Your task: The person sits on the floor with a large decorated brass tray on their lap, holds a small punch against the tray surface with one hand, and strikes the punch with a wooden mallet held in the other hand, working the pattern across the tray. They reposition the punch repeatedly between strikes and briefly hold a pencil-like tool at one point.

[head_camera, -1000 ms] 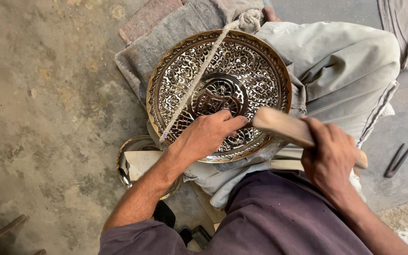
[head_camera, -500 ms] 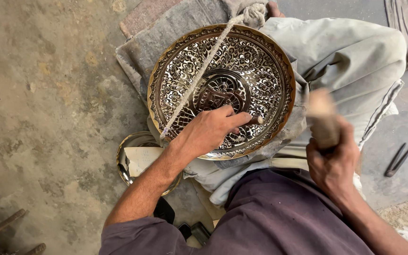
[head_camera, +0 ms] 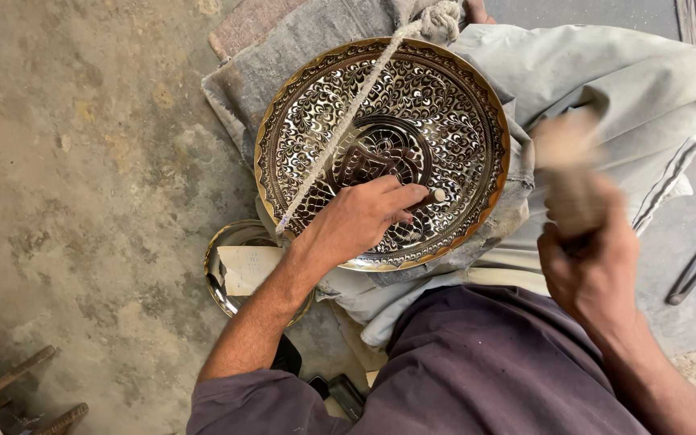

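A large round engraved metal plate [head_camera: 453, 89] with a brass rim rests on my lap over grey cloth. A twisted rope [head_camera: 340, 137] runs across it from the top edge to the lower left. My left hand [head_camera: 356, 221] lies on the plate's lower middle and grips a small metal chisel [head_camera: 428, 197], its tip set on the pattern. My right hand [head_camera: 594, 270] is raised to the right of the plate, holding a wooden mallet [head_camera: 569, 173] that is blurred by motion.
A smaller shiny metal bowl [head_camera: 223, 274] with a paper scrap sits under the plate's lower left edge. Dark pliers [head_camera: 690, 278] lie on the concrete floor at right. Wooden tool handles [head_camera: 22, 391] show at the bottom left corner.
The mallet struck the chisel a second ago, then swung up and away to the right. My left hand and the chisel stayed in place on the plate.
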